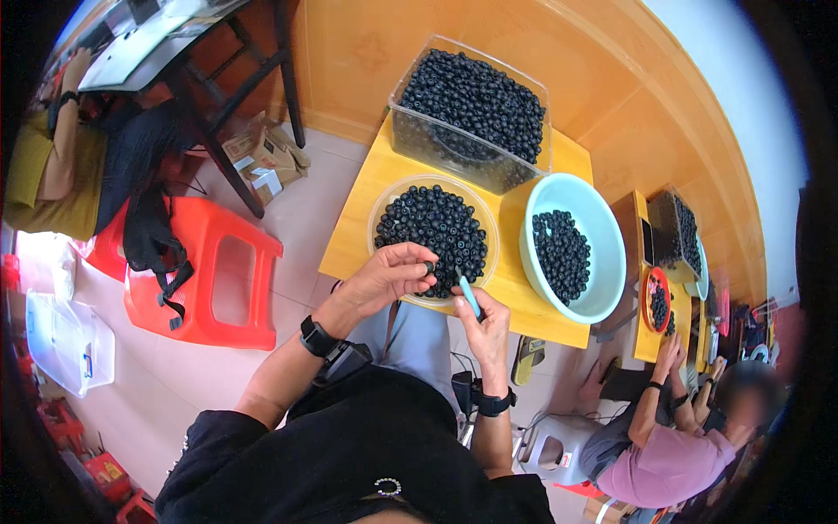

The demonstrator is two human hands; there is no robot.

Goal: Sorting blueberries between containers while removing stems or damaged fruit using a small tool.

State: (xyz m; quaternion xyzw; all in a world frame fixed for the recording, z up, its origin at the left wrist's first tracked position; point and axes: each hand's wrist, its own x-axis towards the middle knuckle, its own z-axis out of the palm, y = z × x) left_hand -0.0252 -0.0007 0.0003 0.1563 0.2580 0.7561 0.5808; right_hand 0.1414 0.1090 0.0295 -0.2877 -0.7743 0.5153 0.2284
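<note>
My left hand (397, 278) pinches a small round black piece with a hole, like a bead (429, 267), between thumb and fingertips. In my right hand (485, 327) is a slim light-blue-handled tool (470, 298), its thin tip pointing up toward the bead; whether it is a knife or a scraper I cannot make out. The tip and the bead are apart. Both hands hover over the near edge of a round shallow clear tray (374, 208), which holds a heap of the same black beads (434, 218).
A yellow table (345, 249) bears a clear bin (471, 157) full of beads and a pale turquoise basin (602, 253) with more. Red stools (192, 288) stand at left. One person (65, 166) sits far left; another (668, 454) works at right beside a second table.
</note>
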